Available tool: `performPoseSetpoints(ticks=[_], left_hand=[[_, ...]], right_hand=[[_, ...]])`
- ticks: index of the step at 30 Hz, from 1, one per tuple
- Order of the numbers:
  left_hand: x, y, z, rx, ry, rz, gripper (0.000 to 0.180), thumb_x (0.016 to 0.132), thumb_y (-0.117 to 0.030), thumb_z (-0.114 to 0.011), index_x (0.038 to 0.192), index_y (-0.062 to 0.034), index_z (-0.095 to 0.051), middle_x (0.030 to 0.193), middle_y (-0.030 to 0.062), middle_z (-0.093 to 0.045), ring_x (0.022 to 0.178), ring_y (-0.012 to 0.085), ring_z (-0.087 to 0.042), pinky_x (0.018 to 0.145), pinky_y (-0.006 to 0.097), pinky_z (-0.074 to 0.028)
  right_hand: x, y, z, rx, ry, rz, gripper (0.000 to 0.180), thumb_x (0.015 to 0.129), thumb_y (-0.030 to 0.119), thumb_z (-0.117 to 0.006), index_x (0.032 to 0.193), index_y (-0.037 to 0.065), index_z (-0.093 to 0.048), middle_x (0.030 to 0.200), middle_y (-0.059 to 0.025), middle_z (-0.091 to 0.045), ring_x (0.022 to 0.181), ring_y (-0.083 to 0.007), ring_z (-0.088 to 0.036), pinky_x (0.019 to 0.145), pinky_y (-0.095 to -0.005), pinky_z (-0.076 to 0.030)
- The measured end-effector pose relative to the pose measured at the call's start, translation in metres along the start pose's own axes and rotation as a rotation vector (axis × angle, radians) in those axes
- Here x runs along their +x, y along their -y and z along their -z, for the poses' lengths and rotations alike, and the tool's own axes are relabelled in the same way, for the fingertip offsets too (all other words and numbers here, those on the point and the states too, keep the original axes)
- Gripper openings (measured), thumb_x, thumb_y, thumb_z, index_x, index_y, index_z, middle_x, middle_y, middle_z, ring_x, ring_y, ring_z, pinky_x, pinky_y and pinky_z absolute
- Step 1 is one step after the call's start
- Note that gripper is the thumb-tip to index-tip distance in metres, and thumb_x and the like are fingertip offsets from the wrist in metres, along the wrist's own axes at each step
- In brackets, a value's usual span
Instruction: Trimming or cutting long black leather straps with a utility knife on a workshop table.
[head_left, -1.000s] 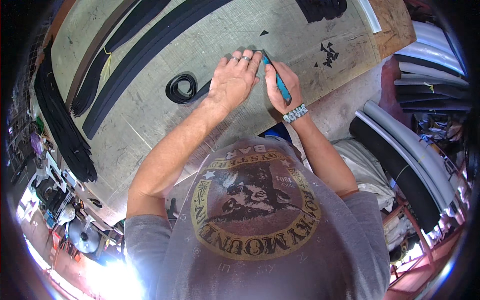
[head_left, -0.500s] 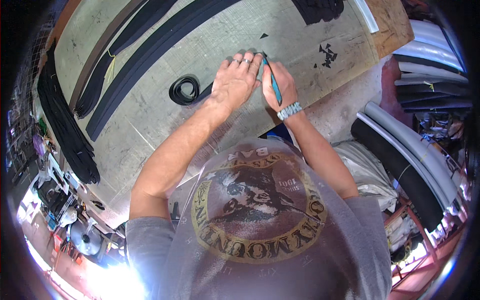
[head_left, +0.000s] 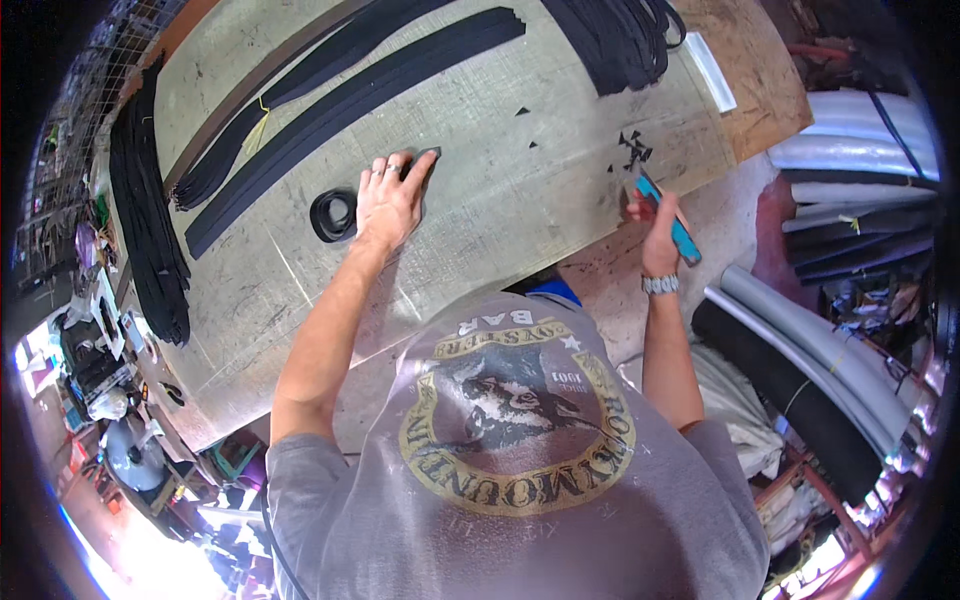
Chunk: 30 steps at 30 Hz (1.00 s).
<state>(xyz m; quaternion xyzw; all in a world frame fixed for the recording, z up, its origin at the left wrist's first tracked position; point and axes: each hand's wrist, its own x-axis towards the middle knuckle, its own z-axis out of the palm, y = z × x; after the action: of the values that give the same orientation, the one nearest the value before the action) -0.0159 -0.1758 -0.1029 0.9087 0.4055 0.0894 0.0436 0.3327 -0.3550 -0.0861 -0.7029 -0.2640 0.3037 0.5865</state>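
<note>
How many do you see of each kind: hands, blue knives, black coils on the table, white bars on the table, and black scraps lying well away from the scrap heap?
Hands, left hand and right hand: 2
Blue knife: 1
Black coil: 1
White bar: 1
Black scraps well away from the heap: 2
Total: 7

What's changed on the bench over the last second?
The right hand, holding the blue knife, has moved right, away from the left hand and toward the black scraps. The left hand has shifted left, closer to the coiled strip. A second loose triangle now shows. The knife stays gripped; the long black strips lie as before.
</note>
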Motion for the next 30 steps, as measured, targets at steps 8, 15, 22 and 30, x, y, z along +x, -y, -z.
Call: performPoseSetpoints(ticks=[8,15,22,30], left_hand=[[0.09,-0.098,-0.023,-0.321,-0.157,0.035,0.059,0.096,-0.031,-0.061,0.149,-0.0088,-0.045,0.154,0.0154,-0.04,0.145,0.0347,-0.034,0.118,0.049,-0.029],[0.122,-0.207,-0.075,-0.275,-0.01,0.064,0.077,0.099,-0.05,-0.052,0.155,-0.0019,-0.031,0.164,0.0188,-0.026,0.154,0.0335,-0.02,0.125,0.05,-0.016],[0.168,-0.283,-0.091,-0.519,-0.1,0.024,0.071,0.098,-0.048,-0.055,0.15,-0.0014,-0.039,0.158,0.0198,-0.034,0.151,0.0344,-0.026,0.124,0.05,-0.021],[0.101,-0.198,-0.044,-0.452,-0.474,0.387,0.047,0.086,-0.018,-0.072,0.13,-0.0057,-0.059,0.138,0.0192,-0.055,0.13,0.0385,-0.049,0.11,0.05,-0.04]], right_hand=[[0.063,0.048,0.108,-0.318,-0.122,0.396,0.051,0.109,0.04,-0.039,0.09,0.0,-0.066,0.09,-0.0061,-0.068,0.089,-0.0154,-0.062,0.078,-0.0311,-0.049],[0.102,0.044,0.174,-0.26,-0.176,0.103,0.057,0.104,0.044,-0.052,0.066,0.002,-0.055,0.06,-0.0004,-0.045,0.06,-0.0107,-0.042,0.056,-0.0317,-0.034],[0.153,0.033,0.16,-0.783,0.113,0.227,0.043,0.089,0.031,-0.078,0.073,0.002,-0.051,0.063,-0.0013,-0.042,0.061,-0.0116,-0.037,0.055,-0.0315,-0.035],[0.173,0.009,0.056,-0.656,0.539,0.575,0.03,0.09,0.017,-0.071,0.115,0.001,-0.064,0.106,-0.0181,-0.066,0.096,-0.0361,-0.064,0.084,-0.0433,-0.051]])
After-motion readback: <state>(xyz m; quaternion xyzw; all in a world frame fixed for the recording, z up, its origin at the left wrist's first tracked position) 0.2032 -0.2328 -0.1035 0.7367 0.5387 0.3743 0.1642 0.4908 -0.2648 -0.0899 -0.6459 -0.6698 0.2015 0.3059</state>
